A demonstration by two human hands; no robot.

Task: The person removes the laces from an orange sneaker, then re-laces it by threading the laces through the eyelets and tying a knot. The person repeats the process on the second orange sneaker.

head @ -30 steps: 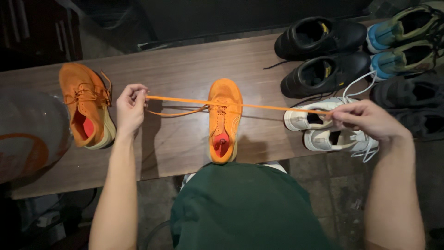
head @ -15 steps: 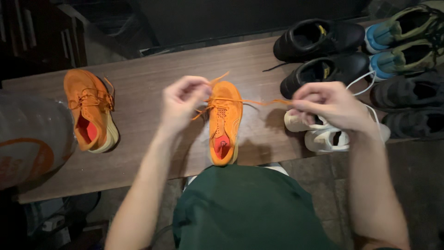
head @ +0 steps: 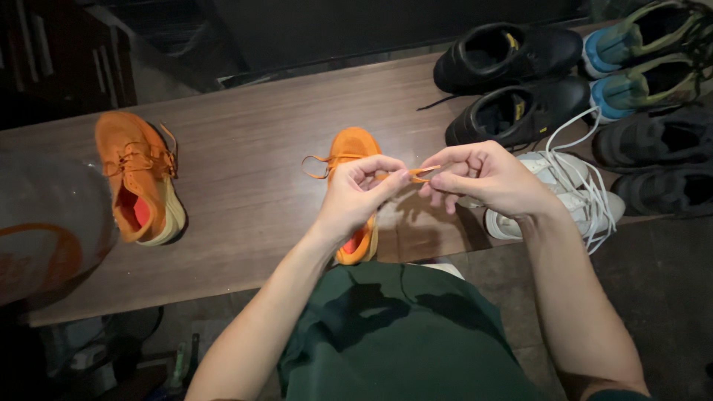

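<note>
An orange sneaker (head: 353, 145) stands toe-away on the brown wooden tabletop (head: 252, 186), mostly hidden by my hands. My left hand (head: 356, 194) and my right hand (head: 483, 178) meet right above it, both pinching the orange shoelace (head: 420, 174) between fingertips. A loop of the same lace (head: 315, 165) sticks out to the left of the shoe. A second orange sneaker (head: 141, 177) lies on the table at the left, apart from both hands.
White sneakers with loose white laces (head: 572, 193) sit right of my hands. Black shoes (head: 512, 74), blue-and-green shoes (head: 646, 59) and dark shoes (head: 661, 160) crowd the right end. A translucent bag (head: 44, 223) lies at the left edge.
My hands had the lace stretched wide to both sides; they have come together over the middle shoe and now hold the lace close between fingertips.
</note>
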